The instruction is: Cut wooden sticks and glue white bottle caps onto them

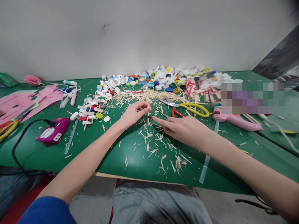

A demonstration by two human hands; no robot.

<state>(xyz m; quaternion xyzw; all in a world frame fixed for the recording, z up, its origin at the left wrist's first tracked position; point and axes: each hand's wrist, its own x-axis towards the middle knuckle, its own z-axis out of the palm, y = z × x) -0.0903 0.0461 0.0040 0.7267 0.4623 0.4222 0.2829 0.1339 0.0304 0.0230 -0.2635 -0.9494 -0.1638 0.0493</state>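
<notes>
My left hand (135, 112) pinches a thin wooden stick (148, 117) upright between thumb and fingertips, its lower end close to the tabletop. My right hand (178, 128) is closed, its index finger reaching toward the stick. A small dark edge shows at that fingertip, but what the hand holds is mostly hidden. Pale wood shavings (151, 151) lie scattered beneath and in front of both hands. Just beyond the right hand are scissors (195, 109) with yellow handles and a red-handled tool (177, 112).
Many bottle caps (161, 76) are heaped along the wall. Capped sticks (90, 113) lie to the left, near a magenta power box (53, 131). At right rest a pink glue gun (239, 122) and a glue stick (205, 168). Pink paper (50, 96) covers the far left of the green table (88, 155).
</notes>
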